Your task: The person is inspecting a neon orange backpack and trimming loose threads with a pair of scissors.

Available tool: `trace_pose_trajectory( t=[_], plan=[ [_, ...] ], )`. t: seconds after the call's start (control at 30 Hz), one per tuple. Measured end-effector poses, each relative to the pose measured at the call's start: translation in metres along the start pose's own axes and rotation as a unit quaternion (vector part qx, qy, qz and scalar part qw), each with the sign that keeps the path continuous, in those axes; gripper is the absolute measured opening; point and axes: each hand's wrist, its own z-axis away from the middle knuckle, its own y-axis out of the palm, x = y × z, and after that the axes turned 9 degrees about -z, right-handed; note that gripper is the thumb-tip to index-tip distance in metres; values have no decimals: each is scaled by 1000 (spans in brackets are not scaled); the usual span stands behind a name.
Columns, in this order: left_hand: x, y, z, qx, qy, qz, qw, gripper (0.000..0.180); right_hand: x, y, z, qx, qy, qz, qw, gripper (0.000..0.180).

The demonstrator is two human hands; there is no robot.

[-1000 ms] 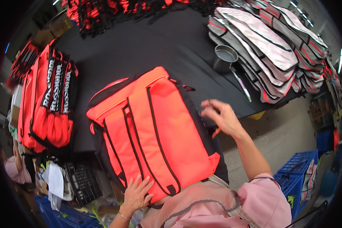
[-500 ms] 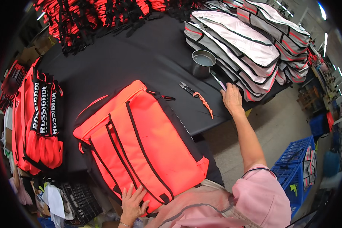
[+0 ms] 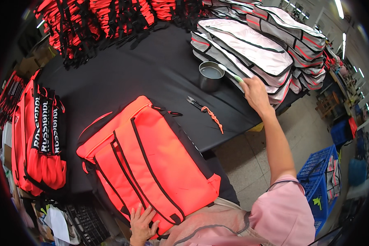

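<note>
A bright orange backpack (image 3: 145,164) with black trim lies flat on the black table (image 3: 123,78) in front of me. My left hand (image 3: 142,223) rests on its near bottom corner, fingers spread. My right hand (image 3: 255,92) reaches far right and grips a thin green-tipped tool (image 3: 233,75) that leans in the metal cup (image 3: 210,76). Small black snips (image 3: 194,102) with an orange cord (image 3: 213,117) lie between the backpack and the cup.
A stack of white and grey bag panels (image 3: 258,49) sits at the back right. Piles of orange bags (image 3: 102,20) line the far edge, and more hang at the left (image 3: 37,135). Blue crates (image 3: 322,176) stand on the floor to the right.
My right hand left the backpack's top corner and travelled right to the metal cup, closing on the tool there. My left hand stayed on the backpack.
</note>
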Motion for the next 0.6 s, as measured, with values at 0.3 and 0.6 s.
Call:
trace_pose_trajectory(
  t=[0.3,0.6],
  plan=[
    [1,-23,16,-275,-165,123,939,46,14,32,-94,194,-26,197,961,20],
    [-12,-14,91,-143,-476,224,838,91,19,15,-85,177,-28,165,970,21]
  ],
)
